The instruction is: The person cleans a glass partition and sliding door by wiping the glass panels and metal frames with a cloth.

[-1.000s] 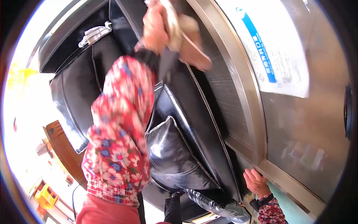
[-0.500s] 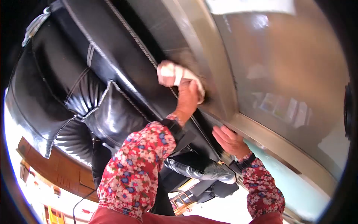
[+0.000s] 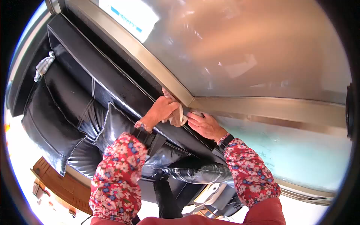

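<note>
My left hand (image 3: 162, 111) is closed on a crumpled pale cloth (image 3: 175, 117), pressed near the lower corner of the metal window frame (image 3: 146, 62), behind the black leather sofa's back (image 3: 112, 71). Part of the cloth is hidden under the fingers. Just to the right, my right hand (image 3: 206, 126) lies against the frame's lower rail with its fingers stretched toward the cloth. Nothing can be seen held in it. Both forearms wear red floral sleeve covers, with a black band at each wrist.
Frosted glass panes (image 3: 240, 48) fill the upper right, and a pale green pane (image 3: 285, 150) sits below the rail. Black cushions (image 3: 116, 125) rest on the sofa. A wooden table (image 3: 63, 185) stands at lower left. A white-and-blue sheet (image 3: 129, 17) is on the glass.
My left hand has moved with the cloth down along the frame to its corner, close to my right hand. My right hand has come left and up onto the rail. The view has turned.
</note>
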